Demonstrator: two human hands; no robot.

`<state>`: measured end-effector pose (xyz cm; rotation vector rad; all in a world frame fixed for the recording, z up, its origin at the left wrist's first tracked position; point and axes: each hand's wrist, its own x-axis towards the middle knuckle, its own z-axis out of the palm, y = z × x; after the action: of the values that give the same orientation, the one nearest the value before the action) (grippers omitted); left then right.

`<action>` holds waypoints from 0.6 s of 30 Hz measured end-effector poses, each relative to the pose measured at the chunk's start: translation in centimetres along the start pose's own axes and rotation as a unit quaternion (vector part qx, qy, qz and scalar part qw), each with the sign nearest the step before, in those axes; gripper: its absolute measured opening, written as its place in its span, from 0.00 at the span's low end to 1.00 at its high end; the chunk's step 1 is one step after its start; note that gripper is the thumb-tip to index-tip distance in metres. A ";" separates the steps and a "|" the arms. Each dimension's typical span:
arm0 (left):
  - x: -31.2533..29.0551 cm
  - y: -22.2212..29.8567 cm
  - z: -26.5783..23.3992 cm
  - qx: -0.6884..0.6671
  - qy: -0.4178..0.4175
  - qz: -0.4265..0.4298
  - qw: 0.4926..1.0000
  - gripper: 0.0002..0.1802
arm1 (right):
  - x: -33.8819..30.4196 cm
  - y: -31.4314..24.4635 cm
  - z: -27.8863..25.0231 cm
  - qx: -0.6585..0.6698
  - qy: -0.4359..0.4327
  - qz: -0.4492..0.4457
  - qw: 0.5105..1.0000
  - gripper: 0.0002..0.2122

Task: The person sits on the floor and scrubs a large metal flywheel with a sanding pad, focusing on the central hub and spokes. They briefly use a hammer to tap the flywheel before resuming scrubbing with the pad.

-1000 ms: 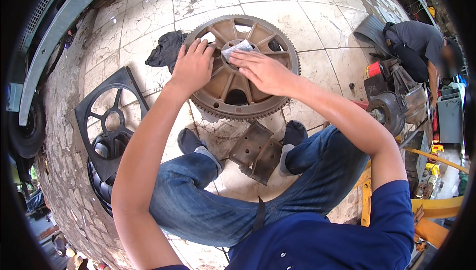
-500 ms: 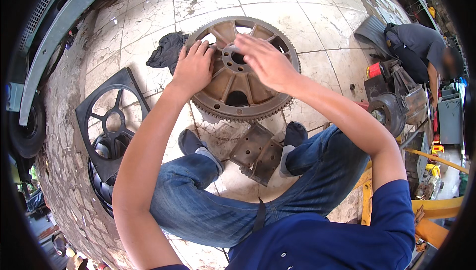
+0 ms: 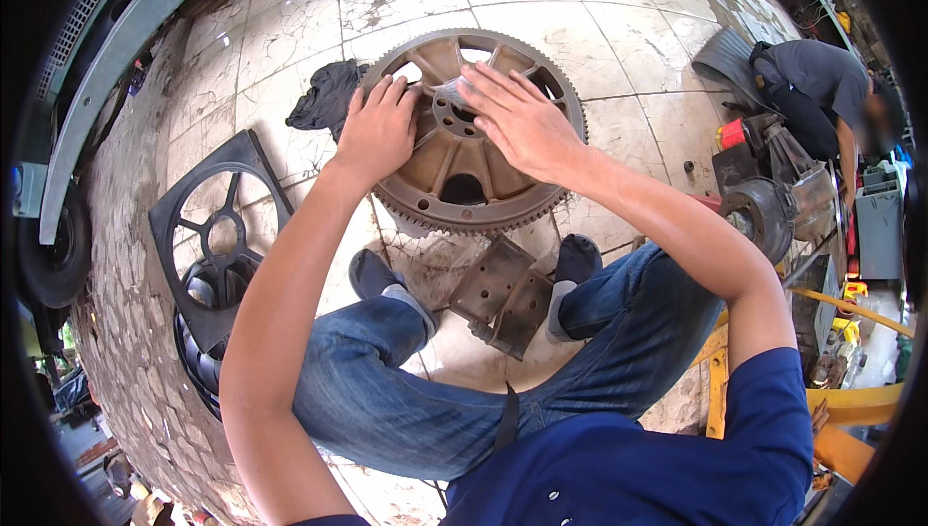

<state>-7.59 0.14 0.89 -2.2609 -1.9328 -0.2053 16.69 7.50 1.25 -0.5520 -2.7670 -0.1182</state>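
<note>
A large rusty-brown flywheel (image 3: 480,170) with a toothed rim and spoke-like ribs lies flat in front of me, raised off the floor. My left hand (image 3: 379,131) rests on its left side, fingers laid forward over the surface. Across the hub passes my right hand (image 3: 522,120), flat, its fingers stretched out toward the far left. A pale grey patch shows at its fingertips; whether it is a thin sheet or bare metal I cannot tell. My right hand hides part of the hub and its bolt holes.
A drilled metal bracket (image 3: 500,296) lies between my feet. At left are a black fan shroud (image 3: 253,154) and dark cloth (image 3: 324,101). A housing-like metal part (image 3: 764,212) stands at right, near a person (image 3: 822,81) bending over. Yellow metal frame (image 3: 855,405) sits at lower right.
My right hand, blurred earlier, has shifted slightly over the hub, and the pale patch now shows beside its fingertips. The left hand stays in place.
</note>
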 end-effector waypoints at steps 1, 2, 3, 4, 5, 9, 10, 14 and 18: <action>-0.1 0.1 0.0 -0.002 -0.006 -0.003 1.000 0.24 | -0.2 -0.1 0.2 0.001 -0.018 0.006 1.000 0.21; -0.1 0.1 0.0 -0.004 -0.008 -0.005 1.000 0.24 | -0.3 -0.2 0.1 0.023 -0.042 0.012 0.999 0.21; 0.0 0.0 0.0 -0.006 -0.010 -0.007 1.000 0.24 | -0.3 -0.2 0.0 0.045 -0.067 0.019 0.997 0.22; 0.1 0.1 0.1 -0.008 -0.006 -0.008 1.000 0.24 | -0.3 -0.2 -0.1 0.066 -0.091 0.025 0.993 0.22; -0.1 0.1 0.2 -0.010 -0.004 -0.010 1.000 0.24 | -0.1 -0.2 -0.3 0.064 -0.051 0.033 0.996 0.22; 0.0 -0.4 0.6 -0.010 0.030 0.011 0.999 0.23 | 0.4 0.2 -1.0 0.083 0.057 0.073 0.992 0.22; -0.2 -0.4 0.7 -0.014 0.024 0.006 1.000 0.23 | 0.0 -0.2 -0.6 0.083 0.014 0.065 0.994 0.22; 0.0 -0.2 0.5 -0.025 0.021 0.005 0.999 0.23 | -0.5 -0.3 0.0 0.026 -0.040 0.048 0.998 0.22; 0.0 -0.3 0.6 -0.003 0.019 0.010 1.000 0.24 | 0.1 -0.8 -1.0 0.035 0.015 0.055 0.998 0.22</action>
<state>-7.88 0.30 0.31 -2.2619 -1.8931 -0.2519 16.56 6.69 2.19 -0.6763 -2.6934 -0.0045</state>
